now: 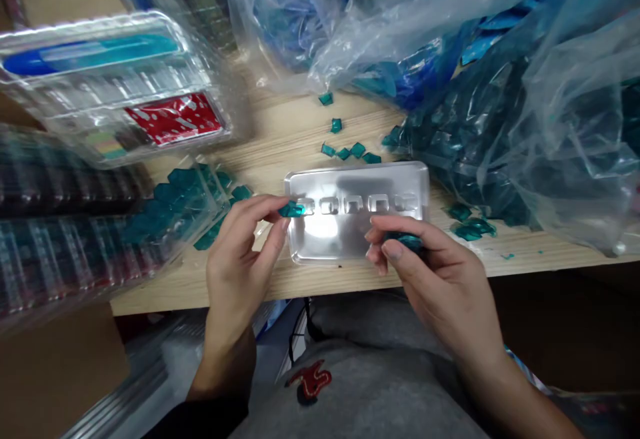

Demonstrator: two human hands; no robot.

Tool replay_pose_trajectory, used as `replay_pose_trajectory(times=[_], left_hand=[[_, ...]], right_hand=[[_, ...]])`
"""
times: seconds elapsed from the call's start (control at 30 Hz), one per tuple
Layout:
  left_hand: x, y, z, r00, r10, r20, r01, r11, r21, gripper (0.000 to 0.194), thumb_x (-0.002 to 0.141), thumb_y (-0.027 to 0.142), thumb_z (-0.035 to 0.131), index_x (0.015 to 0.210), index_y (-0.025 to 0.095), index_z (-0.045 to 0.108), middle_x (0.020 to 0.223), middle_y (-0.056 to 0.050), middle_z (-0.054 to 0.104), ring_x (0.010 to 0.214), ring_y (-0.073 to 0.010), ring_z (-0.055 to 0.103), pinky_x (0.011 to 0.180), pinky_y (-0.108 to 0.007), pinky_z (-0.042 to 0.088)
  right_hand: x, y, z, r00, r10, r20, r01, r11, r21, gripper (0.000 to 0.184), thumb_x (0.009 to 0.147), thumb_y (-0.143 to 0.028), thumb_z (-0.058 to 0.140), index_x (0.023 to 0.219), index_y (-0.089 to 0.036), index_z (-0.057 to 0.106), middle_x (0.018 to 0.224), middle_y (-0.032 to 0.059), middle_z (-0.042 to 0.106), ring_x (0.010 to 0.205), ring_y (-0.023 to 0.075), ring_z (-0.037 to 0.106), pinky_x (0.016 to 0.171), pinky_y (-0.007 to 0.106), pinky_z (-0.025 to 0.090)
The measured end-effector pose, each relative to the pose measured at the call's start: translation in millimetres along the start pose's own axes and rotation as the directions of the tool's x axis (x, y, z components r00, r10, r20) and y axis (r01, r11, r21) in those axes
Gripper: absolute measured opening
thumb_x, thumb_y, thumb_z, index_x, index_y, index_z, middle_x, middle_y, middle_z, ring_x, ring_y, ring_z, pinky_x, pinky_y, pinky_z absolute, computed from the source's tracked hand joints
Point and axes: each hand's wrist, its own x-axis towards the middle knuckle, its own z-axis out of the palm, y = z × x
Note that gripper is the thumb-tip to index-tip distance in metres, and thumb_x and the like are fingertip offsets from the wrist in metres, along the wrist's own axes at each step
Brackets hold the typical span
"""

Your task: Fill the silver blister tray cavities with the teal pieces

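Faceted teal pieces (pixel 293 209) pinched in left hand (pixel 240 252), right hand (pixel 440 279), over clear blister tray (pixel 400 179).

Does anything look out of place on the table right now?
Yes: loose teal plastic pieces lie scattered on the wooden table beyond the clear blister tray, outside any bag or tray, so they look spilled.

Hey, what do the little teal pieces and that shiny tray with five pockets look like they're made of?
The teal pieces look like glossy, translucent plastic: they are see-through with bright edge highlights, though glass can't be ruled out. The tray looks like thin moulded plastic with a silvery sheen, judging by its formed pockets, but it could be metallised.
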Motion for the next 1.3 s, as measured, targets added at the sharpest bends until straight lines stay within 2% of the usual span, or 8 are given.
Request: replay_pose_trajectory(times=[0.2,0.37,0.53,0.6,0.8,0.97,1.13,1.3], left_hand=[[6.1,10.3,1.4,0.998,0.036,0.048,-0.038,0.998,0.053,0.015,0.088,0.017,0.064,0.101,0.026,0.062,0.088,0.003,0.065,0.081,-0.0130,0.061,0.072,-0.029,0.052],[-0.3,13.6,0.5,0.993,0.029,0.111,-0.036,0.997,0.069,0.011,0.090,0.016,0.061,0.096,0.025,0.060,0.092,-0.001,0.065,0.090,-0.0164,0.063,0.079,-0.035,0.054],[0.1,5.5,7.8,0.991,-0.008,-0.133,0.009,1.000,0.007,0.007,0.089,0.016,0.061,0.092,0.023,0.059,0.088,-0.001,0.062,0.088,-0.0163,0.063,0.078,-0.035,0.054],[4.3,1.7,9.0,0.988,0.040,-0.149,-0.029,0.997,0.076,0.004,0.089,0.017,0.061,0.091,0.021,0.059,0.086,-0.001,0.062,0.086,-0.0158,0.062,0.076,-0.034,0.053],[14.8,3.4,-6.1,0.978,0.181,0.103,-0.201,0.948,0.247,0.012,0.088,0.011,0.058,0.091,0.023,0.058,0.086,0.000,0.063,0.082,-0.0139,0.062,0.073,-0.028,0.051],[30.5,3.7,-12.0,0.943,0.251,0.220,-0.302,0.921,0.245,0.010,0.089,0.011,0.056,0.090,0.021,0.057,0.088,-0.003,0.064,0.086,-0.0154,0.063,0.077,-0.029,0.051],[44.4,-0.2,-17.8,0.916,0.229,0.328,-0.287,0.948,0.141,0.005,0.090,0.014,0.054,0.088,0.019,0.056,0.083,-0.001,0.061,0.078,-0.0122,0.060,0.068,-0.024,0.050],[39.8,4.3,-22.1,0.889,0.232,0.396,-0.318,0.933,0.167,0.006,0.092,0.014,0.054,0.088,0.018,0.057,0.090,-0.004,0.061,0.086,-0.0154,0.062,0.077,-0.028,0.050]], right_hand=[[1.0,-2.3,-0.5,1.000,0.018,0.015,-0.018,1.000,-0.017,0.019,0.087,-0.020,0.066,0.102,-0.029,0.074,0.091,-0.0012,0.074,0.071,0.0090,0.066,0.061,0.021,0.057],[1.2,-5.0,0.6,0.999,0.029,0.020,-0.028,0.999,-0.046,0.018,0.085,-0.021,0.066,0.099,-0.026,0.074,0.088,-0.0001,0.075,0.069,0.0100,0.068,0.059,0.021,0.058],[0.3,-3.1,-1.5,1.000,0.022,0.020,-0.021,0.999,-0.036,0.018,0.086,-0.020,0.065,0.100,-0.026,0.074,0.089,0.0000,0.075,0.070,0.0102,0.068,0.060,0.021,0.058],[-0.7,-2.3,-2.0,0.999,0.021,0.028,-0.020,0.999,-0.035,0.019,0.086,-0.020,0.064,0.101,-0.026,0.074,0.089,-0.0002,0.075,0.071,0.0100,0.068,0.061,0.021,0.058],[-1.6,-1.4,-2.6,0.999,0.023,0.036,-0.022,1.000,-0.015,0.019,0.087,-0.019,0.064,0.100,-0.027,0.074,0.085,-0.0013,0.073,0.070,0.0093,0.066,0.060,0.020,0.056],[0.3,-1.4,-1.2,0.998,0.037,0.046,-0.037,0.999,-0.014,0.020,0.087,-0.018,0.064,0.101,-0.027,0.074,0.089,-0.0012,0.073,0.070,0.0092,0.066,0.060,0.021,0.056],[-0.4,-0.4,-0.1,0.996,0.050,0.067,-0.054,0.997,0.061,0.021,0.088,-0.019,0.065,0.103,-0.031,0.075,0.089,-0.0026,0.073,0.073,0.0077,0.066,0.061,0.018,0.055],[-2.4,-1.7,-3.5,0.990,0.114,0.087,-0.119,0.991,0.065,0.021,0.090,-0.023,0.065,0.105,-0.034,0.074,0.094,-0.0037,0.072,0.075,0.0055,0.066,0.065,0.015,0.055]])
